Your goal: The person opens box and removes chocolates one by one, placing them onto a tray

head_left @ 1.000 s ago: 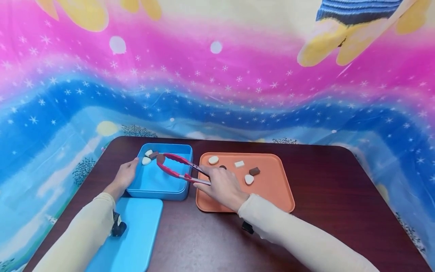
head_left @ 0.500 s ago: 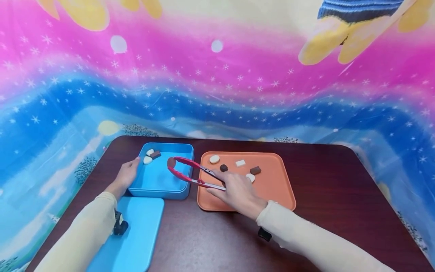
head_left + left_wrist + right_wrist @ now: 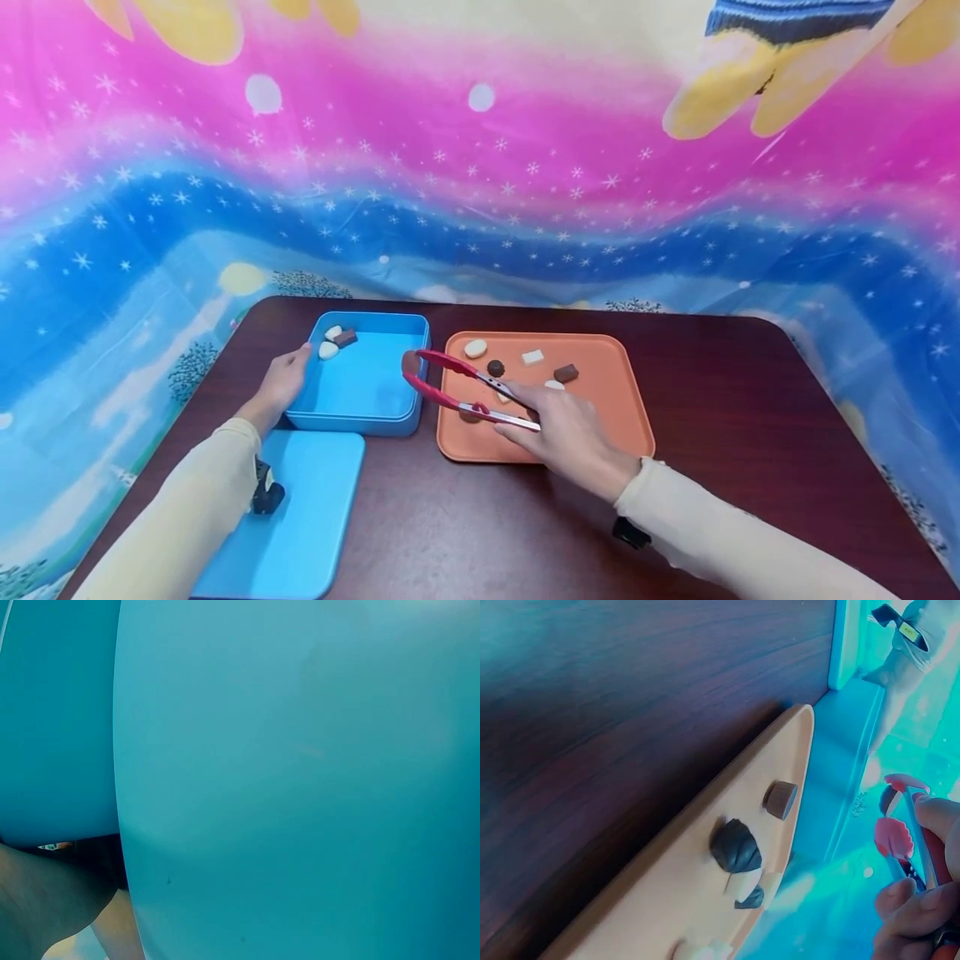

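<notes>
My right hand [image 3: 573,429] grips a pair of red-tipped tongs [image 3: 431,392]. Between the tips sits a round brown chocolate piece [image 3: 411,363], held above the right wall of a blue box [image 3: 360,383]; the right wrist view shows the brown piece [image 3: 889,799] in the tips too. At the box's left wall my left hand [image 3: 283,382] holds on, thumb at the rim and other fingers mostly hidden. Two white pieces [image 3: 328,351] and a brown bar piece [image 3: 346,337] lie in the box's far left corner.
Right of the box is an orange tray [image 3: 607,417] bearing several pieces, among them a white oval [image 3: 476,348], a dark ridged one [image 3: 496,367] and a brown block [image 3: 566,373]. A blue lid [image 3: 315,508] lies in front of the box. A printed cloth [image 3: 480,208] hangs behind the table.
My right hand has drawn the tongs rightward, with the brown piece still between the tips, from over the box's inside to its right wall. The left hand keeps its place.
</notes>
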Motion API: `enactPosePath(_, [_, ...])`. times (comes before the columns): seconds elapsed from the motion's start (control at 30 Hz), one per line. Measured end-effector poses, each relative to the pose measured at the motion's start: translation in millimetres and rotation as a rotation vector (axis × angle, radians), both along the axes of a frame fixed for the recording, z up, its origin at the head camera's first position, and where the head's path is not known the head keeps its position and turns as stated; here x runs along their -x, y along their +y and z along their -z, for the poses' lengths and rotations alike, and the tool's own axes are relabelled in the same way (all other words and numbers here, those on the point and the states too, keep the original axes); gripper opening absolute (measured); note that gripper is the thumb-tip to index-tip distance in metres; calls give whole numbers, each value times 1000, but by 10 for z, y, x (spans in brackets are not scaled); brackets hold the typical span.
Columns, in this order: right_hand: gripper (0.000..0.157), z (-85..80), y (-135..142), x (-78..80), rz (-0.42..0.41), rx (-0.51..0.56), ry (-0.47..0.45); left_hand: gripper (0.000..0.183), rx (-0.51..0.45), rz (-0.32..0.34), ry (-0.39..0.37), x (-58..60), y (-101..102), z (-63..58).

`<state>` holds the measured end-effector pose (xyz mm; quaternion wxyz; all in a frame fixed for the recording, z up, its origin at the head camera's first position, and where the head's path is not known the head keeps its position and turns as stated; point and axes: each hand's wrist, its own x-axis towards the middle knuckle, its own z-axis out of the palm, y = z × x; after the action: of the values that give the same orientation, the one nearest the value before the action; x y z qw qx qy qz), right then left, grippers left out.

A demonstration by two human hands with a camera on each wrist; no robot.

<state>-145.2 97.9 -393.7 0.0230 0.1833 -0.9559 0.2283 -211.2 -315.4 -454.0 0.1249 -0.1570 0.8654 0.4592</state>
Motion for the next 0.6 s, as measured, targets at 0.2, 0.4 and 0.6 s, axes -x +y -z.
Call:
enactPosePath(0.2, [58,1,183,-45,-11,-31,29,81,-2,-3,-8,1,7,-26])
enactPosePath(0.4, [62,25,403,-111,21,-40,47,82,-4,-8,-22,-12,6,-18])
enactPosePath(0.6, [58,67,621,-189,79,-67,47,83,0,-1,-31,-41,-12,0])
